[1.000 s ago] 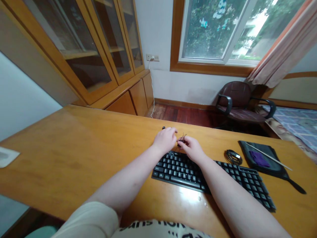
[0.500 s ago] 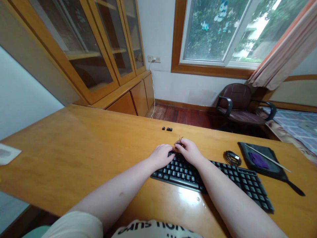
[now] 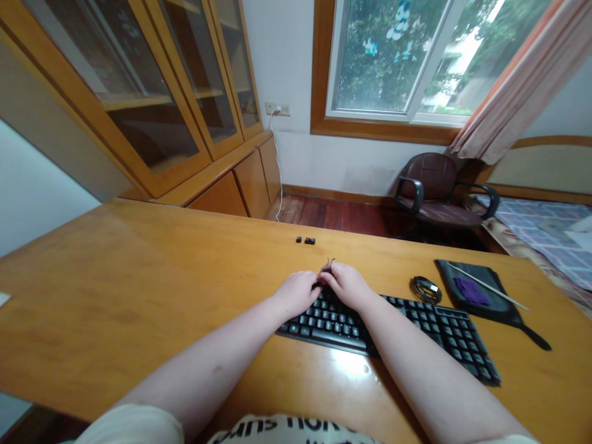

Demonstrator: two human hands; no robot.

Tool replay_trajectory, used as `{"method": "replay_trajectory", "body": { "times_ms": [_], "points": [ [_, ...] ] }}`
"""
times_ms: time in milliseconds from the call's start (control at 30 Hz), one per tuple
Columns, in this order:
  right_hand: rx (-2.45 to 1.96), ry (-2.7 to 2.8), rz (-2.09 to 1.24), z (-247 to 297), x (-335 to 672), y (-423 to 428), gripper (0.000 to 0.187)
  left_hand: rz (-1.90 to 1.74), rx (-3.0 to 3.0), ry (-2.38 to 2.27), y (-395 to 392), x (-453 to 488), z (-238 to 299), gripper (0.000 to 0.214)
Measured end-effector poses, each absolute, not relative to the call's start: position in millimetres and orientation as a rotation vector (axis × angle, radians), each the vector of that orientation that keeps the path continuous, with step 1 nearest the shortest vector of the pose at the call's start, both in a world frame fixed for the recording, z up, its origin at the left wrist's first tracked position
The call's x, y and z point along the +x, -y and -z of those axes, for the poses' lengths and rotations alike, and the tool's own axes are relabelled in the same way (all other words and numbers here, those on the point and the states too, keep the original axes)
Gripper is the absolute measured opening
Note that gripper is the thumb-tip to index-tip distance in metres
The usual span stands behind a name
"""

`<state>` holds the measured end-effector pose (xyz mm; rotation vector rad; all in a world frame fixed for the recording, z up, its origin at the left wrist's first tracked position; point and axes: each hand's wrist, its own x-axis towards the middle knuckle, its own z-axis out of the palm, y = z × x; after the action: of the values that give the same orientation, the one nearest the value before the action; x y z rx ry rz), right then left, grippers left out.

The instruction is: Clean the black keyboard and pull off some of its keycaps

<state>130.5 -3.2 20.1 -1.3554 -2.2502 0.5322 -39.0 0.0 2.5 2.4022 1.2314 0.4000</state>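
A black keyboard (image 3: 335, 325) lies at a slant on the desk in front of me, partly covered by my right forearm. My left hand (image 3: 298, 292) is closed around its far left corner, the thumb over the top keys. Right beside it, my right hand (image 3: 345, 285) is bent over the top row with its fingers pinched. From those fingers stick up the thin wire ends of a keycap puller (image 3: 330, 261). The fingertips of both hands nearly meet, and what lies under them is hidden. Three loose black keycaps (image 3: 309, 241) sit beyond the hands.
A coiled black cable (image 3: 425, 290) lies behind the keyboard's right part. Right of it, a dark pouch (image 3: 499, 283) bears a purple cloth (image 3: 470, 291) and a thin pale stick (image 3: 485, 285). The wooden desk (image 3: 139, 290) reaches far left; an office chair (image 3: 432, 191) stands beyond.
The view has shifted a little, so the scene sits slightly further left. My right fingers have drawn in closer to the left hand, and the puller's wire ends stand less spread.
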Motion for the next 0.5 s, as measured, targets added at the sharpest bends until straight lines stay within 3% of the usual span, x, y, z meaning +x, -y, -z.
{"method": "replay_trajectory", "body": {
  "times_ms": [500],
  "points": [
    [-1.287, 1.673, -0.883, -6, 133, -8, 0.024, -0.540, 2.309, -1.301, 2, -33, -4, 0.024]
  ]
}}
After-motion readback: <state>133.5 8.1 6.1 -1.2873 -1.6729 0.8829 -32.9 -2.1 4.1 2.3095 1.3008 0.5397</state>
